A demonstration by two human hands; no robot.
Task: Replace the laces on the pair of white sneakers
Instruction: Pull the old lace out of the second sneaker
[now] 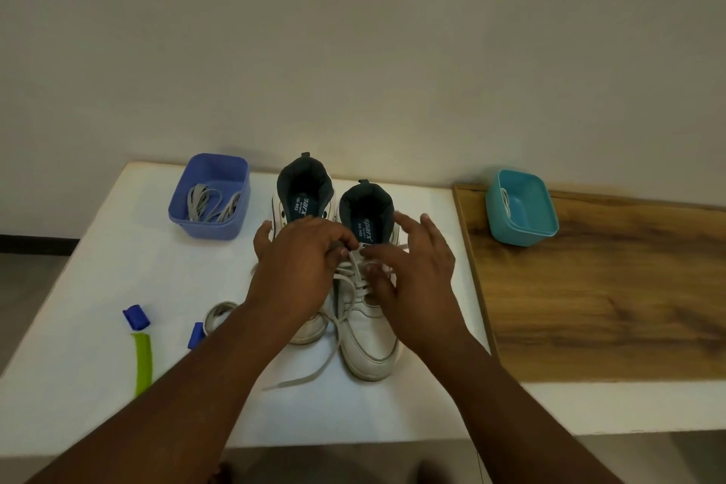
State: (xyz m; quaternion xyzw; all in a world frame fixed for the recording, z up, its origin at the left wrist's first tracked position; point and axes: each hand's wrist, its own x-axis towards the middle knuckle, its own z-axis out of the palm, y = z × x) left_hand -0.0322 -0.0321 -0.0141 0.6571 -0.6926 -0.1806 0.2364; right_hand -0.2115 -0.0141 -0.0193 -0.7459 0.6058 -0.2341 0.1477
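Here, sneakers (pixel 367 330) toes toward wearer; left hand (pixel 298 267) pinching lace (pixel 355 267); right hand (pixel 412 271) spread.

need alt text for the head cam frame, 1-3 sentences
A person's left hand pinches the white lace at the top eyelets of the right-side sneaker while the right hand hovers open beside it. The pair stands on a white table, with a purple bin of laces behind on the left and a teal bin on a wooden board to the right.

White table (pixel 118 248) under sneakers (pixel 365 326), tubs (pixel 210 196).
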